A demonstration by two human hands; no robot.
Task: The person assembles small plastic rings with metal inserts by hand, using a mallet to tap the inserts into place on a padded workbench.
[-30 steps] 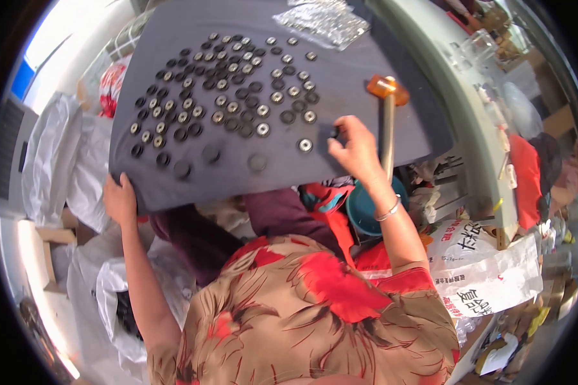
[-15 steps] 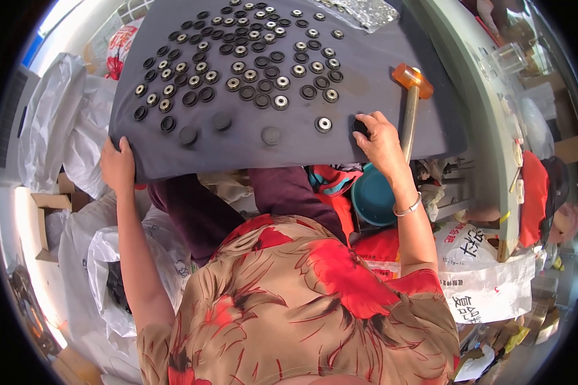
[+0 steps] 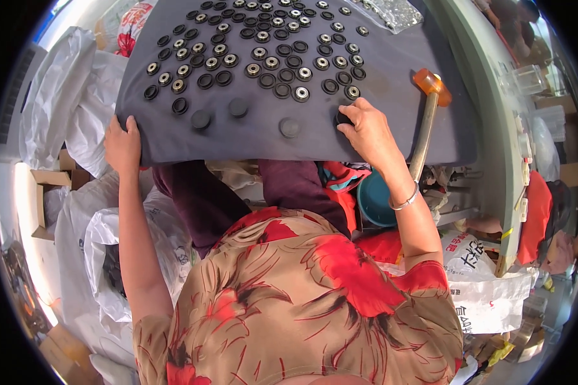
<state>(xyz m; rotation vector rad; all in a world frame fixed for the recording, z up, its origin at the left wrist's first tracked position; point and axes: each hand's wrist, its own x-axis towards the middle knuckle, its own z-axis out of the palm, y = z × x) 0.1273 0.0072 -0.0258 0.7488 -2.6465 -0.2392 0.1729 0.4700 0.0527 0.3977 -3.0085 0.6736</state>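
My right hand (image 3: 369, 131) pinches a black round cap (image 3: 342, 118) between thumb and fingers, low over the front right of the grey-covered tabletop (image 3: 250, 144). The black ring with a metal bearing that lay there is now hidden beneath the cap and fingers. My left hand (image 3: 122, 146) grips the tabletop's front left edge, thumb upward. Between the hands lie a dark disc (image 3: 200, 119), a second disc (image 3: 238, 107) and a third disc (image 3: 289, 127). Behind them are many black rings (image 3: 223, 77), some holding silver bearings (image 3: 300, 94).
An orange-headed mallet (image 3: 432, 87) lies to the right, its handle toward me over the front edge. A clear bag of small parts (image 3: 395, 14) is at the far right. A teal basin (image 3: 376, 200) stands below the table, with white bags (image 3: 83, 115) on the left.
My right hand has moved the black cap left, over the bearing ring that lay beside it. My left hand stays on the edge. The whole view has shifted slightly.
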